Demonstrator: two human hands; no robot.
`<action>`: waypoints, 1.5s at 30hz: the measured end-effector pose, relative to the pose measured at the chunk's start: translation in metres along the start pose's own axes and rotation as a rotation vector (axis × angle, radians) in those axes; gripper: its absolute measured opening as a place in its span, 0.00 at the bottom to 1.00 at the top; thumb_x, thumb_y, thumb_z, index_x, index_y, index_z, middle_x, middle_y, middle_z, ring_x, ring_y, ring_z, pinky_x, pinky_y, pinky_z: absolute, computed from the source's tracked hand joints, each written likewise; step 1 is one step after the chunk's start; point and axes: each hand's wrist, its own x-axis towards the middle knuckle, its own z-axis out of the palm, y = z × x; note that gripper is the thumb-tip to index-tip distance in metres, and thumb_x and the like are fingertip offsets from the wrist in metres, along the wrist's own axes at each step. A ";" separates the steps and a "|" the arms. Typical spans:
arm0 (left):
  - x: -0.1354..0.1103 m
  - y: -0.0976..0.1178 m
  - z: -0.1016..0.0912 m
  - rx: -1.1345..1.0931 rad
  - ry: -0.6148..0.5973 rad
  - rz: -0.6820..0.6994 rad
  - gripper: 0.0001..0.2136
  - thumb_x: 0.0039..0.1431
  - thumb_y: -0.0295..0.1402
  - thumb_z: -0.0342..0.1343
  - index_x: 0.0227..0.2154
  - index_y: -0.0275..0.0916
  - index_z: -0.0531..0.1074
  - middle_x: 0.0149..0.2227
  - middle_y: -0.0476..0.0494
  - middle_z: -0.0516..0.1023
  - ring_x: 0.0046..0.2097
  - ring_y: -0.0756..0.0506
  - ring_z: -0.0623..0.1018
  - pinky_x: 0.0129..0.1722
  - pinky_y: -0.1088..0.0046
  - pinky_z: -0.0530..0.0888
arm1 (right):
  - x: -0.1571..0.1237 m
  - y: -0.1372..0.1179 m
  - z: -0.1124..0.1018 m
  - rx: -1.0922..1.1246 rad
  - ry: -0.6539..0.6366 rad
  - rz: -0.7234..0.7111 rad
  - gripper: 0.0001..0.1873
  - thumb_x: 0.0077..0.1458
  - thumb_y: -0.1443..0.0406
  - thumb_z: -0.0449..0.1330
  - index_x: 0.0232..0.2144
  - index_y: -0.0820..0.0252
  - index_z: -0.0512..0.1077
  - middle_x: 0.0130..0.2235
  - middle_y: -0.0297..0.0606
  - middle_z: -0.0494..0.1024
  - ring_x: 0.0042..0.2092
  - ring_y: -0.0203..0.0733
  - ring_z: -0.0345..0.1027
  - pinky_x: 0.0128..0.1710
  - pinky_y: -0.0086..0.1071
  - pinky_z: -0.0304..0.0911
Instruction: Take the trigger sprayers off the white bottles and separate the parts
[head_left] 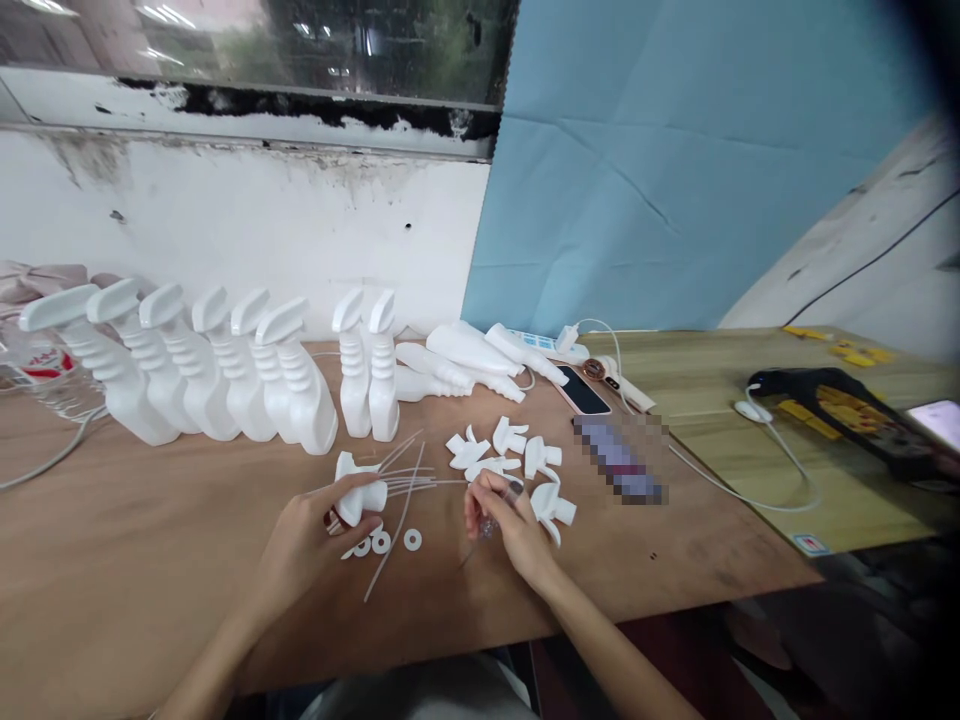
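My left hand [311, 535] is closed round a white plastic sprayer head [357, 492], held just above the brown table [150, 560]. My right hand [504, 522] is pinched on a small clear part [491, 522] I cannot make out. Thin clear tubes [405, 480] fan out between the hands. Three white washers [382, 543] lie under the left hand. Several white trigger pieces [510, 455] lie just beyond the right hand.
Several white sprayer heads [202, 365] stand in a row at the back left; more lie flat [465, 360]. A phone [583, 390], a white charger cable [720, 480], a black-and-yellow device [832, 405] and a blue sheet [675, 170] sit to the right.
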 end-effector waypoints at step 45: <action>-0.024 -0.008 0.001 -0.796 0.469 -0.016 0.16 0.51 0.38 0.56 0.44 0.41 0.70 0.22 0.52 0.73 0.26 0.50 0.70 0.28 0.77 0.67 | 0.063 0.022 0.050 -1.041 -0.295 -0.703 0.18 0.53 0.75 0.49 0.46 0.60 0.64 0.44 0.38 0.71 0.40 0.35 0.68 0.34 0.26 0.63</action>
